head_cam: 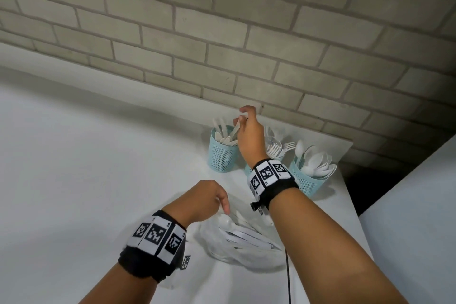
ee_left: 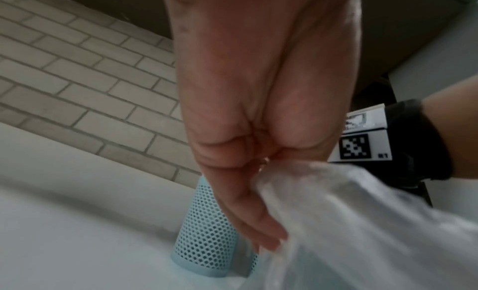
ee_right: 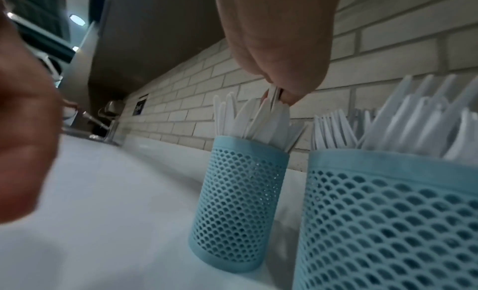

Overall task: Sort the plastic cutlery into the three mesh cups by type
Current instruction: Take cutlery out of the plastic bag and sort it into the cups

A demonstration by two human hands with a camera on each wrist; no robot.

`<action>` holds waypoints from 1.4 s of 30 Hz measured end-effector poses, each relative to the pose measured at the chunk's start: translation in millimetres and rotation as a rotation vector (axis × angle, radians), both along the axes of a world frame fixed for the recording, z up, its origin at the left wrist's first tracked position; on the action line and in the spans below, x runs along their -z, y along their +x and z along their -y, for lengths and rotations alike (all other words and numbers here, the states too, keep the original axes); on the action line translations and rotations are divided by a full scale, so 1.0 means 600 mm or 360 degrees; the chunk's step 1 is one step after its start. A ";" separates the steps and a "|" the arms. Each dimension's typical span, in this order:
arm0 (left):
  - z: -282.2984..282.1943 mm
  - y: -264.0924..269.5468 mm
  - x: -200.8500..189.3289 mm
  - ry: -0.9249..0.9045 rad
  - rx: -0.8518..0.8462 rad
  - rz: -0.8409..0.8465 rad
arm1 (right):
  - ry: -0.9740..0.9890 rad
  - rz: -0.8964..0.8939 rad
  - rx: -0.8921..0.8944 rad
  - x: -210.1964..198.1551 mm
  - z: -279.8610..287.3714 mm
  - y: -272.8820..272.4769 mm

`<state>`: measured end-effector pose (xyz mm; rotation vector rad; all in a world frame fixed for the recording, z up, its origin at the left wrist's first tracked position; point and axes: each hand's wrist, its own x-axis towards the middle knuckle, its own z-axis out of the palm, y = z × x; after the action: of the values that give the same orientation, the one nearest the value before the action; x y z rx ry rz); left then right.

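Observation:
Three blue mesh cups stand at the back right of the white counter (head_cam: pixel 98 180). The knife cup (head_cam: pixel 223 155) is on the left, and the spoon cup (head_cam: pixel 307 181) on the right. Between them, white forks (head_cam: pixel 278 148) show behind my right wrist. My right hand (head_cam: pixel 243 121) hovers over the knife cup (ee_right: pixel 240 202) and pinches a white knife (ee_right: pixel 274 102) whose lower end is inside it. The fork cup (ee_right: pixel 388 222) is beside it. My left hand (head_cam: pixel 222 205) holds the edge of a clear plastic bag (head_cam: pixel 237 244) of white cutlery; the bag (ee_left: pixel 362 222) drapes from its fingers (ee_left: pixel 258 222).
A grey brick wall (head_cam: pixel 222 44) runs right behind the cups. The counter ends at the right with a dark gap (head_cam: pixel 365 185), then another white surface (head_cam: pixel 419 205). A black cable (head_cam: pixel 287 274) hangs near the front. A faucet (ee_right: pixel 98 118) shows far left.

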<state>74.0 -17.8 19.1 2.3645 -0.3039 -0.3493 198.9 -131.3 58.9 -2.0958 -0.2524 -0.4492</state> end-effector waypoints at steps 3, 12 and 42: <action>0.001 0.007 0.006 0.0003 -0.0029 -0.0069 | -0.0781 -0.0199 -0.0134 0.001 -0.001 0.013; 0.003 0.003 0.009 0.0011 -0.0090 -0.0043 | -0.0701 -0.0093 0.0047 -0.075 0.012 -0.063; 0.038 -0.050 -0.005 -0.0141 -0.0104 0.0118 | -0.1322 -0.1085 -0.0275 0.070 0.057 -0.238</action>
<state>43.9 -40.4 22.1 2.2974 -0.2706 -0.2130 56.4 -165.2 16.9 -2.8436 -0.2288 0.5870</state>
